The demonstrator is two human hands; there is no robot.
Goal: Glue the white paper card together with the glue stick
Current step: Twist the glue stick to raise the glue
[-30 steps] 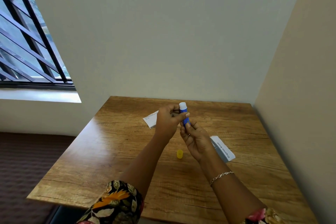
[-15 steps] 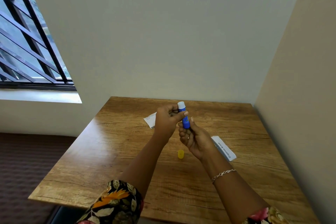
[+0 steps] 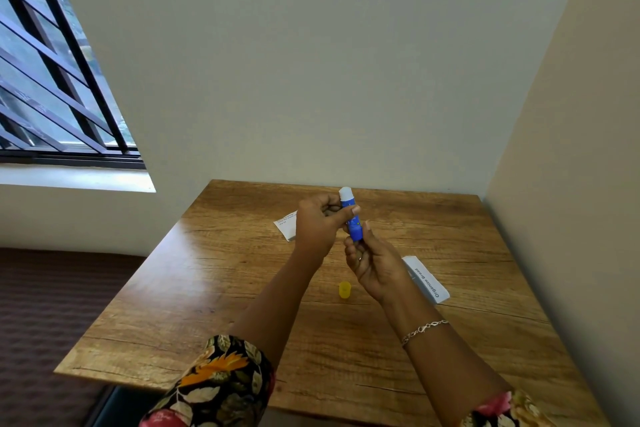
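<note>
head view: the glue stick (image 3: 352, 218) is held up over the middle of the wood-grained tabletop (image 3: 225, 295). it stands roughly upright with a slight tilt, its white tip bare at the top and its blue body below. the left hand (image 3: 317, 225) grips the upper half. its thumb lies across the near side of the blue body and its other fingers (image 3: 327, 200) curl round the far side, so they are clamped on the stick. the right hand (image 3: 375, 262) comes up from below with the palm turned towards the camera. its fingers (image 3: 351, 250) are curled round the bottom end of the stick and clamped on it too. the two hands sit close together at the stick.

a small yellow cap (image 3: 345, 289) rests on the tabletop below the hands, just left of the right wrist and apart from the stick. a white paper card (image 3: 286, 224) lies flat on the far side, partly hidden behind the left hand; its small print is too fine to read. a second white card (image 3: 427, 279) lies to the right, partly behind the right hand, with the words "organize bread" along it. a thin chain bracelet (image 3: 424, 328) circles the right wrist, and a floral sleeve (image 3: 221, 381) covers the left arm at the bottom edge. the tabletop stands in a corner between two pale walls, with a barred window (image 3: 52, 80) at upper left.
</note>
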